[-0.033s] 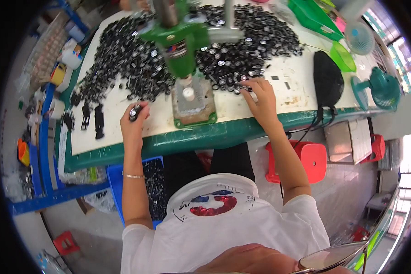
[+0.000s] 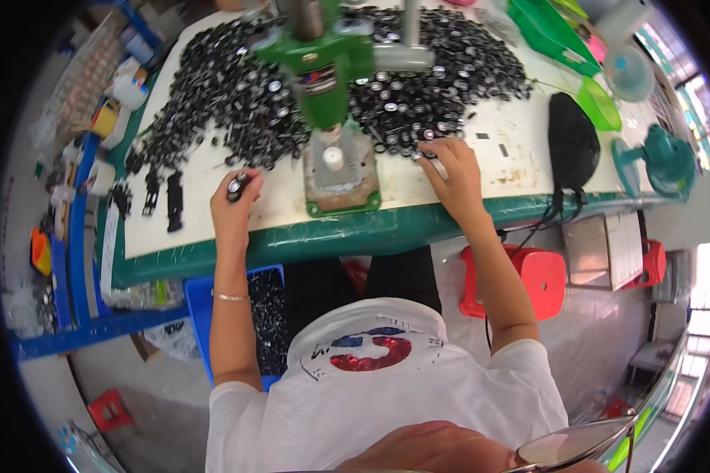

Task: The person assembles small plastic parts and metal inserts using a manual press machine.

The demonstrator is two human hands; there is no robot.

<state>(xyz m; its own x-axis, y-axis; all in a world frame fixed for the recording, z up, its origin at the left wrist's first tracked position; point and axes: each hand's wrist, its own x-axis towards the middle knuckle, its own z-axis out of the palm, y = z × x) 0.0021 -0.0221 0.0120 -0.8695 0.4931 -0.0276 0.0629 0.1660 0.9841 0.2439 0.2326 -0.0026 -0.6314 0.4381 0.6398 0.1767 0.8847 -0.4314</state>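
Note:
My left hand [image 2: 233,211] is closed around a small black part with a shiny round face [image 2: 237,186], held over the white tabletop left of the press. My right hand [image 2: 457,177] reaches to the near edge of the pile, thumb and forefinger bent around a small round black part [image 2: 428,154]; the fingertips partly hide it. Between my hands stands a green hand press [image 2: 322,98], its metal base plate [image 2: 361,175] resting on the table. A whitish round piece [image 2: 333,158] sits on the plate under the ram. Behind spreads a large pile of small black and silver parts [image 2: 237,94].
Black strip-shaped pieces [image 2: 174,203] lie at the left. To the right are a black cap-like cloth item with straps [image 2: 570,146], a green bowl [image 2: 599,103], a green tray [image 2: 552,38] and a teal fan [image 2: 667,162]. A blue bin [image 2: 199,315] and red stool [image 2: 546,282] stand below.
The whole view has shifted slightly, with the press and table appearing a little further right. Both hands keep nearly the same place and grip.

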